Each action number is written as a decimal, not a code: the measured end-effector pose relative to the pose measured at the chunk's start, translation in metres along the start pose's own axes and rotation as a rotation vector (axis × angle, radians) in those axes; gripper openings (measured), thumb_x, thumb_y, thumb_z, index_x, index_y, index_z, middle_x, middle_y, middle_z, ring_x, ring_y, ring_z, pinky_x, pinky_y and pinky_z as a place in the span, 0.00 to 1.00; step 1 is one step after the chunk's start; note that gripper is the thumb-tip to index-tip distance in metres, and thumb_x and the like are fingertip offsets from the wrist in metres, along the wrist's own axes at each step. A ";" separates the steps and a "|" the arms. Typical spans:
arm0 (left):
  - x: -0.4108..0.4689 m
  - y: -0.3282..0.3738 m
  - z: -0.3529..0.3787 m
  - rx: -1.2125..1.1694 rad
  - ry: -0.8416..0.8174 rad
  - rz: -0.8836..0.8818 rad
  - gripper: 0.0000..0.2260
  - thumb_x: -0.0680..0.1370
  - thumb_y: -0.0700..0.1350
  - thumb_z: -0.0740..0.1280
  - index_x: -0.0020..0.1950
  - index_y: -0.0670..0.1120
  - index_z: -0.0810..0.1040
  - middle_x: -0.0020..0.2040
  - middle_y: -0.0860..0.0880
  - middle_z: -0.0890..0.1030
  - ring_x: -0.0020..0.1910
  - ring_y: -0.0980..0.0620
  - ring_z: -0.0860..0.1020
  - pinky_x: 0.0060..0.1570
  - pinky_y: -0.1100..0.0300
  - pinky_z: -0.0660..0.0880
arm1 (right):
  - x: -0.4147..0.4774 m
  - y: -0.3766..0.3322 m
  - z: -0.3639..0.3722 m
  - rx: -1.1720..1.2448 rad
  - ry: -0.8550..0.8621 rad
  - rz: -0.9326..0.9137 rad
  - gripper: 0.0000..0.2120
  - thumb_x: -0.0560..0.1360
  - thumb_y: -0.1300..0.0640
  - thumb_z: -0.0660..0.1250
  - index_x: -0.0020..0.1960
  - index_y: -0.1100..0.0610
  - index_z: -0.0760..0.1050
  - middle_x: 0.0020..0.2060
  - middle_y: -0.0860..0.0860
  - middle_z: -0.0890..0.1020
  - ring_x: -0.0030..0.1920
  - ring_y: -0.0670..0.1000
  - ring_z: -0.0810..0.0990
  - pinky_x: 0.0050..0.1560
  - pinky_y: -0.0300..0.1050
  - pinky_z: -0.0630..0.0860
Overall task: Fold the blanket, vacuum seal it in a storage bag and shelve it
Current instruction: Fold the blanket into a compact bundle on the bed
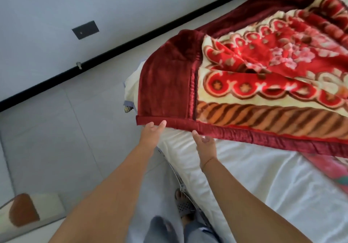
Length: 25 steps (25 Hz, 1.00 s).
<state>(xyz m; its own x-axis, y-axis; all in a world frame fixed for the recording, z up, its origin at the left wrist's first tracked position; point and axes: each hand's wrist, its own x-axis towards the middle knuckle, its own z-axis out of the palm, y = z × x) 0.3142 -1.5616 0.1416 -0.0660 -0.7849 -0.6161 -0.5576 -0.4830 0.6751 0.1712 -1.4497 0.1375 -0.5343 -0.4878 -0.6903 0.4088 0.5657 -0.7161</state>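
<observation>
The blanket [263, 64] lies on the bed [254, 176], filling the view from centre out to 2 o'clock. One layer is already turned over itself, and its near corner overhangs the bed's edge at 9 o'clock. It looks like thick plush: heavy, soft and floppy, likely to sag and drag rather than hold a crease. The satin hem [244, 131] looks slick, so a pinch there may slip. A fuller hold taking in the pile behind the hem would be safer, with the hands set wide apart at the corners. The left hand [152, 135] and right hand [204, 144] both reach toward 12 o'clock with fingers nearly straight. Their tips touch the hem and neither has closed on anything.
</observation>
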 end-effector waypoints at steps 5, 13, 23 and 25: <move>0.078 -0.008 0.011 -0.523 -0.154 -0.312 0.27 0.69 0.63 0.71 0.56 0.43 0.73 0.51 0.46 0.78 0.51 0.48 0.79 0.57 0.55 0.75 | 0.047 -0.001 0.075 0.494 -0.109 0.233 0.18 0.76 0.48 0.68 0.60 0.57 0.74 0.55 0.52 0.79 0.56 0.50 0.78 0.64 0.50 0.71; 0.132 0.072 -0.053 -1.102 -0.175 -0.293 0.21 0.74 0.40 0.72 0.66 0.43 0.73 0.51 0.45 0.82 0.45 0.50 0.82 0.41 0.56 0.80 | 0.058 -0.092 0.122 0.813 -0.081 0.068 0.09 0.78 0.58 0.65 0.58 0.54 0.76 0.50 0.51 0.82 0.48 0.48 0.81 0.55 0.46 0.76; 0.185 0.331 -0.105 -0.734 -0.619 0.091 0.08 0.75 0.38 0.70 0.53 0.44 0.77 0.41 0.50 0.85 0.40 0.56 0.83 0.44 0.60 0.80 | 0.098 -0.302 0.135 1.037 0.047 -0.222 0.06 0.78 0.56 0.65 0.54 0.53 0.77 0.52 0.49 0.81 0.52 0.47 0.81 0.57 0.45 0.76; 0.204 0.365 -0.100 -0.671 -0.655 0.103 0.07 0.75 0.38 0.69 0.53 0.44 0.77 0.42 0.50 0.85 0.40 0.56 0.83 0.43 0.61 0.80 | 0.119 -0.330 0.137 1.059 0.077 -0.267 0.08 0.77 0.57 0.65 0.56 0.54 0.76 0.49 0.49 0.82 0.47 0.45 0.83 0.49 0.43 0.80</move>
<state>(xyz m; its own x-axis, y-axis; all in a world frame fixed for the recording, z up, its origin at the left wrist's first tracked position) 0.1795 -1.9370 0.3030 -0.6542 -0.5605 -0.5079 0.0567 -0.7059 0.7060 0.0739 -1.7857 0.2776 -0.7297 -0.4464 -0.5180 0.6824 -0.4282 -0.5924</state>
